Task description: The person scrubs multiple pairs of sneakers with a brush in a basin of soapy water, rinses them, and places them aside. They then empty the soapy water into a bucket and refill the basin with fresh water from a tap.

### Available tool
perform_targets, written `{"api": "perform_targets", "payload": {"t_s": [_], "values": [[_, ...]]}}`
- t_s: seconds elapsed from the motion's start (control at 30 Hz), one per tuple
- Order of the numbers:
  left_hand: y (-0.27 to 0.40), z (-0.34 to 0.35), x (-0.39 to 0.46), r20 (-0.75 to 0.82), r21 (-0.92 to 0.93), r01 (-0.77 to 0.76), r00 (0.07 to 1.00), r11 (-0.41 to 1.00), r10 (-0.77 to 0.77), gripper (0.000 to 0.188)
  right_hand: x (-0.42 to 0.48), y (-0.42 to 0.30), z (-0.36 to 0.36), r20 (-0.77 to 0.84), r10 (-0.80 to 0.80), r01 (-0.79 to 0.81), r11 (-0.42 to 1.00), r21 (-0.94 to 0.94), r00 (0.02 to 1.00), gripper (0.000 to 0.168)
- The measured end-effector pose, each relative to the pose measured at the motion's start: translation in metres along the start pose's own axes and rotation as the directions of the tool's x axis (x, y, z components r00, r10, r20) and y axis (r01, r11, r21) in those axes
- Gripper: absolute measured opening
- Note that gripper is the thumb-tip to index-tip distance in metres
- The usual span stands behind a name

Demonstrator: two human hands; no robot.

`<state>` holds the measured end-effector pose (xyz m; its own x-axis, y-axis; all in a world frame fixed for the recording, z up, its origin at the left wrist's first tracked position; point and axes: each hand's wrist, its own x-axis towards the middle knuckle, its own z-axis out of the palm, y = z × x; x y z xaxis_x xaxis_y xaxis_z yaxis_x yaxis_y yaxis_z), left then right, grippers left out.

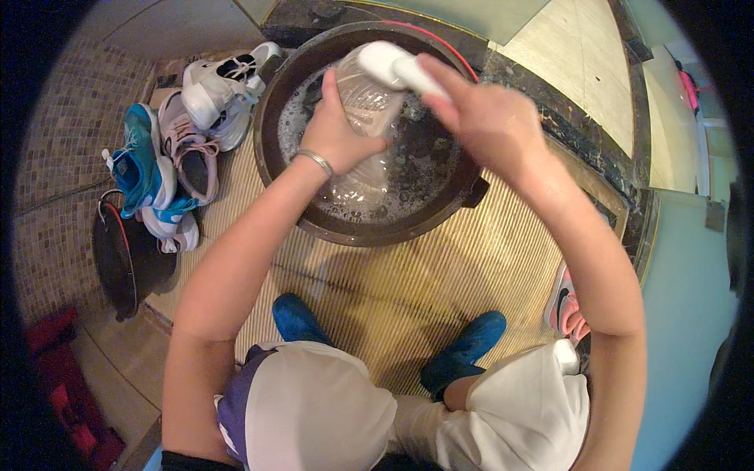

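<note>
A dark round tub (377, 240) stands before me, holding dark sudsy water (427, 165). Over the water my left hand (339, 132) grips a shoe (368, 118) by its side, thumb and fingers spread around it. Its pale, wet, grooved sole faces up, and the shoe's lower end meets the suds; the upper is mostly hidden. In my right hand (498, 120) is a white brush (380, 62) held by its handle. The brush head lies against the upper end of the sole, and its bristles are out of sight. The right hand looks slightly blurred.
Left of the tub are piled white sneakers (203, 100), a pink sneaker (194, 162) and a teal sneaker (138, 159). A black bucket (115, 259) stands below them. Pink-and-grey shoes (568, 309) lie at right. My blue boots (297, 318) rest on a ribbed mat (377, 288).
</note>
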<state>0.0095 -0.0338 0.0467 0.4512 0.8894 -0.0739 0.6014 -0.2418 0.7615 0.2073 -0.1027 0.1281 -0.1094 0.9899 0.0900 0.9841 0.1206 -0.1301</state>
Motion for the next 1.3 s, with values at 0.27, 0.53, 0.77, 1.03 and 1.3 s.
{"api": "perform_targets", "payload": {"t_s": [0.27, 0.53, 0.77, 1.03, 1.3], "values": [[0.002, 0.001, 0.002, 0.051, 0.002, -0.040, 0.998, 0.999, 0.039, 0.118, 0.006, 0.027, -0.024, 0.043, -0.080, 0.076, 0.994, 0.078, 0.996, 0.041], [-0.006, -0.006, 0.001, 0.067, -0.075, -0.009, 0.998, 0.997, 0.014, 0.117, 0.040, 0.022, -0.031, 0.137, -0.207, 0.193, 0.975, 0.107, 0.969, 0.040], [0.012, -0.002, -0.006, -0.034, -0.005, -0.045, 0.998, 0.999, 0.044, 0.113, -0.001, 0.042, -0.032, 0.146, 0.077, -0.127, 0.919, 0.374, 0.986, 0.042], [0.033, -0.014, -0.019, -0.228, 0.020, -0.363, 0.906, 0.932, 0.358, 0.104, -0.033, 0.078, -0.040, 0.345, 0.253, -0.421, 0.383, 0.822, 0.904, 0.052], [0.032, -0.015, -0.021, -0.266, -0.018, -0.397, 0.887, 0.918, 0.379, 0.099, -0.033, 0.083, -0.028, 0.364, 0.246, -0.432, 0.354, 0.829, 0.899, 0.058]]}}
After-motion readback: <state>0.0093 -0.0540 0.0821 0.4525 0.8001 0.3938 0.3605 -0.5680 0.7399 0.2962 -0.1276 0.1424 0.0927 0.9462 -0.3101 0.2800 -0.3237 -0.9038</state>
